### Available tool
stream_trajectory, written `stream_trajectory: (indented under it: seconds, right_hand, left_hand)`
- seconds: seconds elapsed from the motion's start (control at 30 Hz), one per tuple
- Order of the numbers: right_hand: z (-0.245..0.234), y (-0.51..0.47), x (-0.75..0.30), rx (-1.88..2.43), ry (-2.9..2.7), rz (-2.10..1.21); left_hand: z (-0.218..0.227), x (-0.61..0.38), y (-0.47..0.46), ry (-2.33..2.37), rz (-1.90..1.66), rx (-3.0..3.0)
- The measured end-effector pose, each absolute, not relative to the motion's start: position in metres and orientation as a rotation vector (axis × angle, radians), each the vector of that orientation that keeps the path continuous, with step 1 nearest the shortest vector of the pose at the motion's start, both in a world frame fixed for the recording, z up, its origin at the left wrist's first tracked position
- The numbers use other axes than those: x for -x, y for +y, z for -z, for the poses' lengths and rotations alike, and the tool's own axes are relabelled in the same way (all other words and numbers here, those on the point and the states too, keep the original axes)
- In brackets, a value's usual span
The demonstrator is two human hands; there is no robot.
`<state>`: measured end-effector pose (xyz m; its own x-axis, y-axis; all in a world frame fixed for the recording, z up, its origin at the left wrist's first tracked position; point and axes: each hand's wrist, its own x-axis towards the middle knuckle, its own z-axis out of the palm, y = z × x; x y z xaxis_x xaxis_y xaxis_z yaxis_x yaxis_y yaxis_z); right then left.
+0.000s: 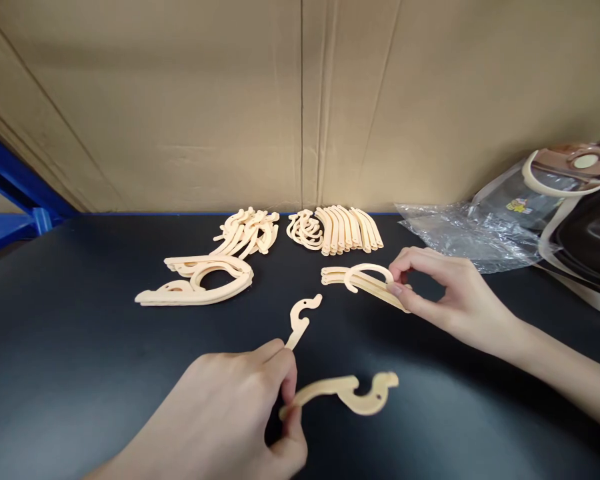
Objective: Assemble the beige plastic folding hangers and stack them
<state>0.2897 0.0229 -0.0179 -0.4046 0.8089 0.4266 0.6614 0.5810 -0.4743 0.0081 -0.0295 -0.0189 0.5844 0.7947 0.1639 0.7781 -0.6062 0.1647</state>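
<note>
Low in front, my left hand pinches the narrow end of a beige plastic hanger arm; its notched, holed end points right. A similar notched piece lies just beyond that hand, its lower end hidden behind the knuckles. To the right, my right hand is closed, thumb and fingertips on one end of a curved beige hanger hook. Beneath the hook, a few straight-ended hanger arms lie on the table, partly covered by the hook and fingers.
Folded hangers lie stacked at left. Behind them is a heap of notched arms, beside a pile of hooks and a row of curved arms. Clear plastic bags sit at right on the black table, against a cardboard wall.
</note>
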Motion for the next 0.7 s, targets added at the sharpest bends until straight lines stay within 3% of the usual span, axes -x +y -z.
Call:
stream_trajectory:
  seconds: [0.37, 0.53, 0.7]
  right_hand:
    - [0.019, 0.020, -0.288, 1.168, -2.227, -0.314]
    - [0.020, 0.019, -0.286, 1.159, -2.226, -0.325]
    - [0.020, 0.019, -0.285, 1.153, -2.235, -0.301]
  left_hand:
    - [0.019, -0.007, -0.018, 1.164, -0.526, -2.984]
    - [0.025, -0.009, -0.016, 1.148, -0.387, -3.090]
    - [0.031, -0.010, -0.021, 1.118, -0.465, -3.289]
